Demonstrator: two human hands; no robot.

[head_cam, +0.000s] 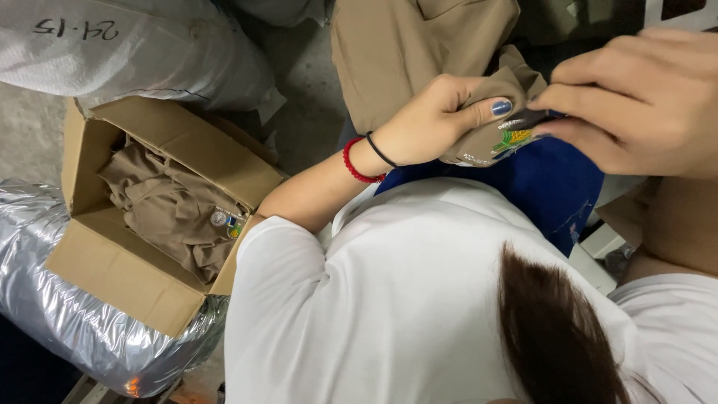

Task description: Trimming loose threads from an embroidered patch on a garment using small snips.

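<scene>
My left hand [437, 120], with a red and a black band at the wrist, grips a fold of a tan garment [419, 52] draped over my lap. An embroidered patch [510, 137] sits on that fold, right under my thumb. My right hand [643, 97] reaches in from the right, and its fingertips pinch the garment at the patch's upper edge. Blue fabric [553, 187] lies beneath the patch. My white shirt [404, 299] fills the lower part of the view.
An open cardboard box [112, 265] at left holds more tan garments [172, 209] with small badges. It rests on a silver foil-wrapped bundle [67, 329]. A large white plastic sack [142, 45] lies behind the box, on a grey concrete floor [307, 105].
</scene>
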